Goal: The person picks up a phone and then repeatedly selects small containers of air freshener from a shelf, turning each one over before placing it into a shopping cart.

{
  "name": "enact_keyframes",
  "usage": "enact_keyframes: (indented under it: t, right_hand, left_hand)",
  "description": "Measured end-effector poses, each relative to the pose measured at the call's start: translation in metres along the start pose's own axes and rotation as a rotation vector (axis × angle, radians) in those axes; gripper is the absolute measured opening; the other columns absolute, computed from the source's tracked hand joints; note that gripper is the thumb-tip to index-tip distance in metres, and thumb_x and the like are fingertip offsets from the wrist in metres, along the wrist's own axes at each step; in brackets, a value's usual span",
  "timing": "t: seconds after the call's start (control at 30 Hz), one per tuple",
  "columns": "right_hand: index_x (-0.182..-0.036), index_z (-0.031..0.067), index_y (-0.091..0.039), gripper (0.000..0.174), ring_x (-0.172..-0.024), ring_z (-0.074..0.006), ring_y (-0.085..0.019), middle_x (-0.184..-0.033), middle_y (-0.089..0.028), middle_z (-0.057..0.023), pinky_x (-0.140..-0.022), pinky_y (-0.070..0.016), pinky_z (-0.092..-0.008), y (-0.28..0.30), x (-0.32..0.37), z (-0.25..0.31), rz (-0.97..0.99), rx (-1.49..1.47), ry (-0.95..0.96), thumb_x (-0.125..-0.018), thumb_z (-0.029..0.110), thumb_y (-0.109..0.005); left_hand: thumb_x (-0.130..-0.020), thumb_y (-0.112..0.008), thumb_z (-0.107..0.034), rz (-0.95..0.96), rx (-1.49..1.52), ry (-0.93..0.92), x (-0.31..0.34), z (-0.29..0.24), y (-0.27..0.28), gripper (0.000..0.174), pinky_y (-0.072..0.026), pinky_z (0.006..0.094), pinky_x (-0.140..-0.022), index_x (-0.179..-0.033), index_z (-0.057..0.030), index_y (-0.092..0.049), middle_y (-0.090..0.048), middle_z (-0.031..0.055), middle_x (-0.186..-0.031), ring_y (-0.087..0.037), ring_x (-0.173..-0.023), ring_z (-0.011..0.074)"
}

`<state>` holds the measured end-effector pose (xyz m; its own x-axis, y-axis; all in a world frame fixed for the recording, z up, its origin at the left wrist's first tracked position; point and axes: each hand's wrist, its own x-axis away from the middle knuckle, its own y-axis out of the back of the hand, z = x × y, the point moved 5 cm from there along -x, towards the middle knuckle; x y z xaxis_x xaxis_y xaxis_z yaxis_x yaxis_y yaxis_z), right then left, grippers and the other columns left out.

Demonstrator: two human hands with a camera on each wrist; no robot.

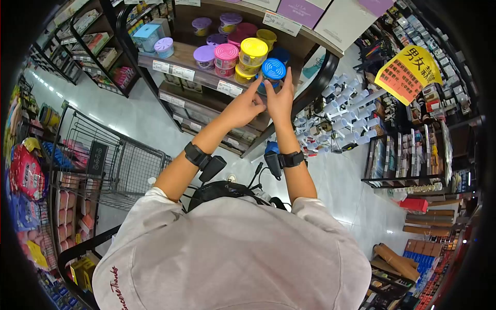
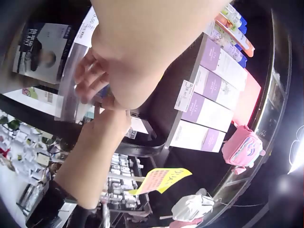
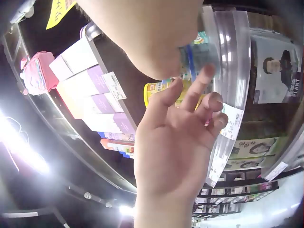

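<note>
A blue-lidded tub point(image 1: 273, 68) stands at the right end of a shelf's front row. My right hand point(image 1: 280, 102) grips it, thumb and a finger on opposite sides of the tub. From the left, my left hand point(image 1: 243, 109) reaches a straight forefinger to the tub's side; its other fingers bend loosely, as the right wrist view shows for that hand point(image 3: 175, 133). Just left are stacked yellow tubs point(image 1: 254, 50) and pink tubs point(image 1: 226, 54). In the left wrist view the tub is mostly hidden behind my left hand point(image 2: 126, 73).
Purple tubs point(image 1: 204, 57) and a light-blue box point(image 1: 146, 37) sit farther left on the shelf. Price tags line its clear front edge point(image 1: 204, 81). Purple-and-white boxes point(image 1: 305, 11) stand above. A shopping cart point(image 1: 116, 165) is at left; a yellow sign point(image 1: 411, 72) juts in at right.
</note>
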<state>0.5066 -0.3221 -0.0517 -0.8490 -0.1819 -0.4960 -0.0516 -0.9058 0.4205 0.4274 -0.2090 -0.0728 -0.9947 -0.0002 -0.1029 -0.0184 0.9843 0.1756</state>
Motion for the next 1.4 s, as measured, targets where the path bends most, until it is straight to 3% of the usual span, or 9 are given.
enact_keyframes:
  t: [0.23,0.37,0.5,0.77,0.97,1.03,1.1,1.27,1.4]
  right_hand:
    - [-0.151,-0.0066,-0.025,0.084,-0.144,-0.0391,-0.03,-0.153,-0.032,-0.0274,-0.118,-0.0217,-0.0459,0.002,0.015,0.019,-0.152,-0.096,0.112,-0.08,0.007,-0.068]
    - [-0.133,-0.0038,-0.044,0.056,-0.125,-0.0309,-0.048,-0.128,-0.052,-0.0184,-0.113,-0.0306,-0.0427,-0.009,0.021,0.08,-0.171,-0.321,0.385,-0.08,0.001,-0.064]
    - [-0.109,-0.0021,-0.062,0.026,-0.087,-0.0158,-0.062,-0.092,-0.065,-0.0077,-0.085,-0.0479,-0.0298,-0.105,0.036,0.122,0.462,-0.457,0.294,-0.084,-0.001,-0.065]
    - [-0.109,0.0008,-0.064,0.032,-0.081,-0.0179,-0.067,-0.087,-0.07,-0.0101,-0.074,-0.0521,-0.0316,-0.398,0.237,0.119,1.794,-0.357,-0.032,-0.089,0.026,-0.069]
    - [-0.11,0.003,-0.066,0.042,-0.093,-0.0368,-0.068,-0.099,-0.071,-0.0198,-0.082,-0.0536,-0.0434,-0.514,0.49,0.07,1.983,0.047,0.168,-0.082,0.033,-0.07]
    - [-0.112,0.0053,-0.067,0.04,-0.101,-0.0413,-0.066,-0.105,-0.071,-0.0206,-0.086,-0.0527,-0.0471,-0.534,0.554,0.042,1.991,0.215,0.14,-0.082,0.032,-0.07]
    - [-0.114,0.0076,-0.067,0.042,-0.106,-0.041,-0.066,-0.11,-0.07,-0.0198,-0.092,-0.05,-0.0502,-0.522,0.606,0.03,2.398,0.218,0.463,-0.081,0.032,-0.07]
    - [-0.092,0.0019,-0.072,0.032,-0.085,-0.0307,-0.07,-0.096,-0.07,-0.0218,-0.074,-0.0526,-0.0439,-0.553,0.78,-0.133,2.398,0.149,0.148,-0.071,0.027,-0.075]
    - [-0.086,-0.005,-0.069,0.027,-0.065,-0.0287,-0.069,-0.089,-0.07,-0.0204,-0.055,-0.0519,-0.0379,-0.55,0.629,-0.029,2.208,0.388,-0.245,-0.073,0.018,-0.076]
  left_hand:
    - [-0.097,-0.061,-0.014,0.204,0.115,0.031,0.047,0.016,0.048,0.045,-0.0502,0.0278,-0.082,-0.138,-0.0024,-0.049,-0.065,0.0054,-0.098,-0.06,-0.09,0.0116]
    - [-0.099,-0.059,-0.022,-0.031,0.15,0.134,0.124,0.065,0.15,0.026,-0.0493,0.0284,-0.077,-0.116,-0.0032,-0.066,-0.07,0.0042,-0.091,-0.064,-0.082,0.012]
    - [-0.096,-0.056,-0.031,-0.459,0.039,0.472,0.249,0.136,0.255,0.028,-0.0437,0.026,-0.071,-0.11,-0.0105,-0.07,-0.07,0.0007,-0.09,-0.063,-0.085,0.0098]
    - [-0.09,-0.058,-0.035,-1.113,0.499,0.942,0.491,0.313,0.287,0.03,-0.0453,0.0333,-0.076,-0.108,-0.0109,-0.064,-0.067,0.0026,-0.103,-0.058,-0.092,0.0119]
    - [-0.088,-0.06,-0.039,-0.724,0.306,1.272,0.589,0.462,0.213,0.055,-0.0486,0.0452,-0.096,-0.128,-0.0016,-0.058,-0.063,0.019,-0.126,-0.061,-0.116,0.0322]
    - [-0.082,-0.067,-0.036,-0.623,-0.052,1.659,0.618,0.507,0.178,0.063,-0.0496,0.0487,-0.096,-0.131,0.0008,-0.052,-0.055,0.0278,-0.133,-0.056,-0.121,0.0412]
    - [-0.081,-0.067,-0.035,-0.508,-0.142,1.64,0.599,0.472,0.171,0.066,-0.0491,0.0487,-0.097,-0.133,0.0008,-0.049,-0.056,0.0298,-0.131,-0.057,-0.12,0.0433]
    - [-0.081,-0.067,-0.029,-0.341,-0.193,1.403,0.615,0.533,0.144,0.055,-0.0515,0.0473,-0.094,-0.127,0.0005,-0.057,-0.066,0.0283,-0.117,-0.064,-0.109,0.0451]
    - [-0.082,-0.066,-0.023,-0.639,0.031,1.344,0.581,0.475,0.208,0.038,-0.0556,0.0428,-0.084,-0.111,0.0016,-0.069,-0.071,0.0247,-0.103,-0.07,-0.096,0.0369]
